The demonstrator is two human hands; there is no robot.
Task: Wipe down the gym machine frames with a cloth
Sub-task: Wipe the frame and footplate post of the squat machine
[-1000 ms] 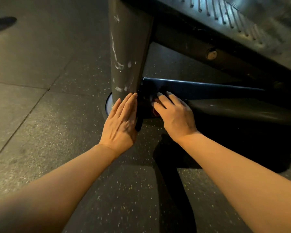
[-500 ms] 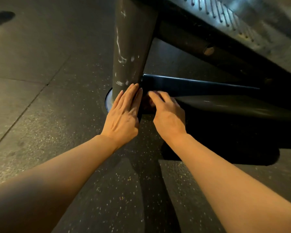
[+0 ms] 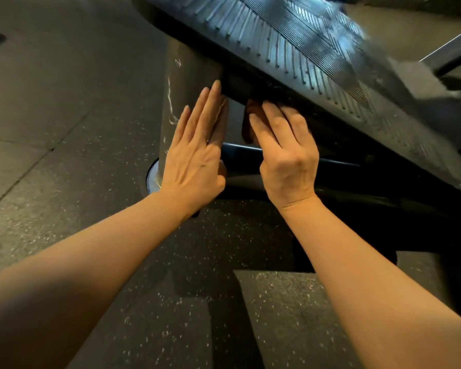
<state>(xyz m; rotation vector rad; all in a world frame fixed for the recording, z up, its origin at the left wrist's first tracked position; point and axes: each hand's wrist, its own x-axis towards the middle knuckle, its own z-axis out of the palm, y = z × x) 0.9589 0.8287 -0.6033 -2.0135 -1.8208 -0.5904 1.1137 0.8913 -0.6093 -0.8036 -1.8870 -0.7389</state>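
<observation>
Right hand (image 3: pixel 286 155) presses a brown cloth (image 3: pixel 250 121) flat against the dark frame underside, fingers straight, cloth mostly hidden under them. Left hand (image 3: pixel 197 153) lies open and flat on the post (image 3: pixel 181 83), holding nothing, fingers together pointing up. Speckled rubber floor (image 3: pixel 64 182) fills left and near areas, with seam lines at left. Ribbed footplate (image 3: pixel 290 41) slants from top centre down to far right, blurred at its right end. Grey post stands left of centre with white scuff marks, its base in a round collar (image 3: pixel 151 179) on the floor. A dark rail (image 3: pixel 338 163) runs right from the post, behind both hands. Cloth sits between post and footplate underside, right of the left fingertips.
</observation>
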